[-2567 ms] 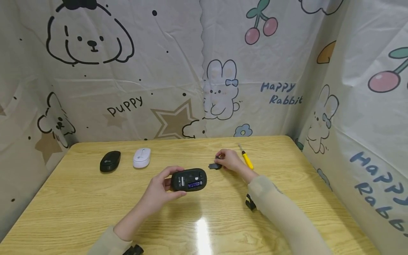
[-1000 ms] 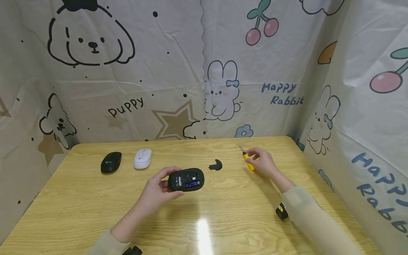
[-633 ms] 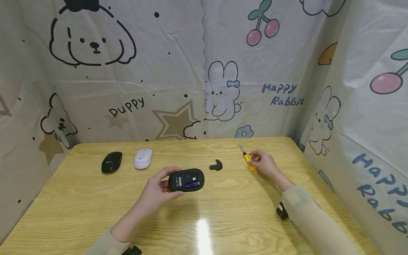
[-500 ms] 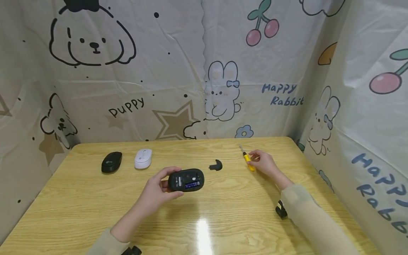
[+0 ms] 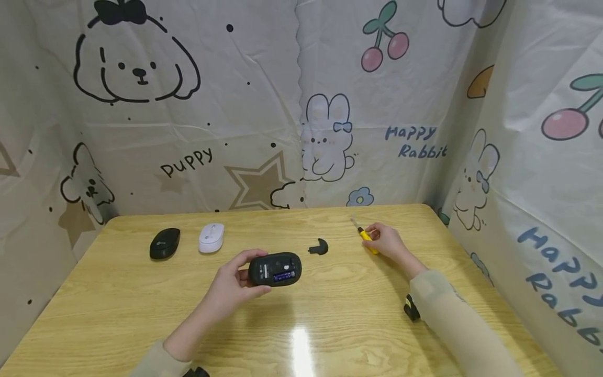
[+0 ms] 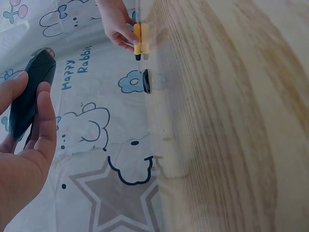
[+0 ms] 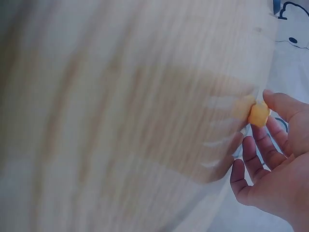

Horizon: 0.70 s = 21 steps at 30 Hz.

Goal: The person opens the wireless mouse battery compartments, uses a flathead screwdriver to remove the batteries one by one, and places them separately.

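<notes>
My left hand (image 5: 231,285) grips a black computer mouse (image 5: 261,274) by its left end, raised off the table. The mouse's underside faces up at me, with a purple battery (image 5: 284,276) showing in the uncovered compartment. My right hand (image 5: 387,242) pinches the yellow handle of a screwdriver (image 5: 365,238) between thumb and fingers. In the right wrist view, only the end of the screwdriver (image 7: 259,114) shows between thumb and fingers. On the table between the hands lies the dark curved battery cover (image 5: 322,246).
A second black mouse (image 5: 165,243) and a white mouse (image 5: 211,238) stand at the table's back left. The wooden table (image 5: 339,324) ends at a printed cloth backdrop (image 5: 264,104), which also rises on both sides.
My right hand has left the battery cover on the table and moved right to the screwdriver, taking hold of its handle. The left hand and its mouse have hardly moved.
</notes>
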Available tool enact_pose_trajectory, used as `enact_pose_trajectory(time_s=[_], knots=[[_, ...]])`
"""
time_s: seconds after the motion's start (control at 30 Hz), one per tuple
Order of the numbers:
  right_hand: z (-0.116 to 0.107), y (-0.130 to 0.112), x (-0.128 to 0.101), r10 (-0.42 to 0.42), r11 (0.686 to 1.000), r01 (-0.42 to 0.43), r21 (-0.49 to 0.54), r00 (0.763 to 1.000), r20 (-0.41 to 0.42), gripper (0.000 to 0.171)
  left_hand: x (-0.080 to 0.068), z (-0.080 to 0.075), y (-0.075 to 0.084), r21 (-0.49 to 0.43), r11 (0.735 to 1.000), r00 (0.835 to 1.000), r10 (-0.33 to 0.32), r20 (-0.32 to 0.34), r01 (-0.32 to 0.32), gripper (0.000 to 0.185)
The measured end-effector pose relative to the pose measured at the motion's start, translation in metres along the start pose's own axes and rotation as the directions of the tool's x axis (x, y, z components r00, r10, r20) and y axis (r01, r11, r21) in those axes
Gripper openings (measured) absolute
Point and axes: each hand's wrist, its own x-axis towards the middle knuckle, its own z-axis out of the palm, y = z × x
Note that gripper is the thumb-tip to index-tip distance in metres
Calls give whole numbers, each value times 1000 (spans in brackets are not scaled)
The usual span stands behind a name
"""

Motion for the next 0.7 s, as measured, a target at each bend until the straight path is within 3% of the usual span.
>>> enact_pose_trajectory(time_s=[0.4, 0.7], knots=[[0, 1, 1, -7, 999, 7, -38, 1000, -2, 26, -1, -1, 0, -6, 1000, 1000, 7, 2, -7, 66], [-5, 2, 0, -64, 997, 62, -34, 997, -42, 21, -2, -2, 1, -27, 999, 999, -36, -13, 36, 67]])
